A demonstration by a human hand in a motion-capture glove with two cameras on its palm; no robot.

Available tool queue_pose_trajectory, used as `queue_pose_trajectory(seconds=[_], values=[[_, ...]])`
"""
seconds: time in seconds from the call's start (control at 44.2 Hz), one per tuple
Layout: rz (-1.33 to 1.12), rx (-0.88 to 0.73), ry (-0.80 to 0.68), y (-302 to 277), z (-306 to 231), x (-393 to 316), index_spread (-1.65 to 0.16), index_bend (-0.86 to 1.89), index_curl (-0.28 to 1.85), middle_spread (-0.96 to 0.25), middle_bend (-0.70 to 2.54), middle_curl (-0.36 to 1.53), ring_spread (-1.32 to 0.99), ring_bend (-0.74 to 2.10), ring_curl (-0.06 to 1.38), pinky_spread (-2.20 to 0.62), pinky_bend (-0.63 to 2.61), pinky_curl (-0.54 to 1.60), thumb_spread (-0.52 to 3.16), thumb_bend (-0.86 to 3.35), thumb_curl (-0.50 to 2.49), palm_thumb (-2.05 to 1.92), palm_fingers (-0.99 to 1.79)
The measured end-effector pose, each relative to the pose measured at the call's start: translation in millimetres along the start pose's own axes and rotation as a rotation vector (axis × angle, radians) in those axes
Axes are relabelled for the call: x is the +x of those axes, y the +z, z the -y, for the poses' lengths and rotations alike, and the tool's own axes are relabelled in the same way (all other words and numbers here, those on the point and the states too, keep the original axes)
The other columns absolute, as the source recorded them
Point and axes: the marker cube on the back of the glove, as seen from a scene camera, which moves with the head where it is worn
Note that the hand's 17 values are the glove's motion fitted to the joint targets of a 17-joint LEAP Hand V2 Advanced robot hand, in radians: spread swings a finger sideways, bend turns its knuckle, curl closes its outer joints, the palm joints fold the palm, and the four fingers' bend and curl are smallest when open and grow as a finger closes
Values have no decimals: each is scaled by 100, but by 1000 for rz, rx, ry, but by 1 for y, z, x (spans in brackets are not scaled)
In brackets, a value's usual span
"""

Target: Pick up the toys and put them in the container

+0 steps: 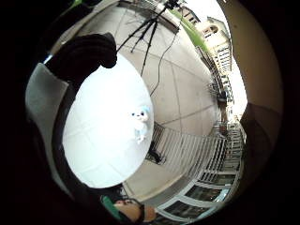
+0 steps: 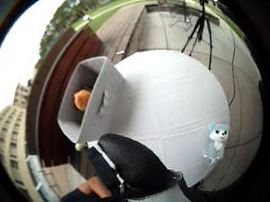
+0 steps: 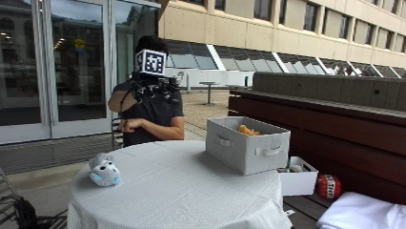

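Note:
A grey and blue plush toy (image 3: 103,170) sits near the edge of the round white-clothed table (image 3: 184,191), away from the container. The grey fabric container (image 3: 247,143) stands at the other side of the table with an orange toy (image 3: 247,130) inside. My gloved right hand (image 3: 152,90) is raised in front of the person's chest, well above the table, holding nothing. The palm views look down on the plush toy (image 1: 140,123) (image 2: 216,140), the container (image 2: 86,104) and the orange toy (image 2: 81,98). A loosely bent gloved finger (image 2: 136,164) shows there.
A small white box (image 3: 298,179) with items, a red ball (image 3: 328,186) and a white cloth (image 3: 361,214) lie on the bench beside the table. A tripod (image 2: 201,24) stands on the paving beyond. The person's bare hand (image 3: 130,125) rests at the waist.

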Motion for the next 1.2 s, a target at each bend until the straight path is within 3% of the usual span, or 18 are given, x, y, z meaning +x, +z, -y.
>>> queue_pose_trajectory(seconds=[0.271,0.384,0.475,0.633,0.836,1.062,1.198], values=[[-26,-90,50,61,-25,88,-31,6,9,-10,24,46,-8,68,29,-1,130,36,85,-11,19,-14,-13],[0,-75,176,98,-30,116,-31,5,9,-10,25,46,-9,68,29,-1,130,36,84,-10,19,-14,-13],[29,-91,109,127,-38,135,-31,5,8,-10,25,45,-9,67,28,-1,131,36,84,-10,19,-13,-14],[48,-38,170,176,-42,146,-31,6,8,-9,23,45,-8,65,28,0,131,35,83,-10,19,-12,-15],[80,-255,170,216,-73,152,-31,7,8,-9,21,44,-6,63,27,2,130,35,84,-8,20,-8,-15],[124,-340,199,254,-81,153,-32,7,9,-9,16,41,-6,61,27,-1,138,36,93,1,24,6,-13],[128,-357,209,263,-86,154,-32,3,8,-8,12,38,-14,82,32,-17,142,37,102,11,28,28,-5]])
